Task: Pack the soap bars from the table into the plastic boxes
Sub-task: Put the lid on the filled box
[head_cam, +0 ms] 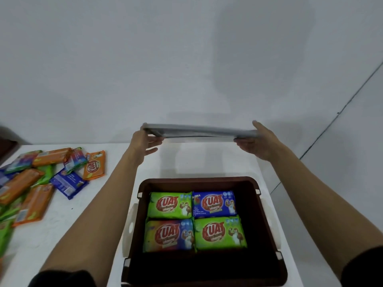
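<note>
A dark brown plastic box (204, 181) stands open on the white table in front of me. Inside lie several wrapped soap bars: a green one (170, 205), a blue one (214, 204), a mixed-colour one (169, 236) and another green one (220, 233). Above and beyond the box I hold a flat grey lid (199, 131) level in the air. My left hand (145, 140) grips its left end and my right hand (256, 141) grips its right end. A pile of loose soap bars (41, 179) in orange, blue and green wrappers lies at the left.
The white table (87, 214) ends against a pale wall behind. White latch handles (130, 224) hang down on the box's sides. The table's right edge runs close to the box. A dark object (6, 146) sits at the far left edge.
</note>
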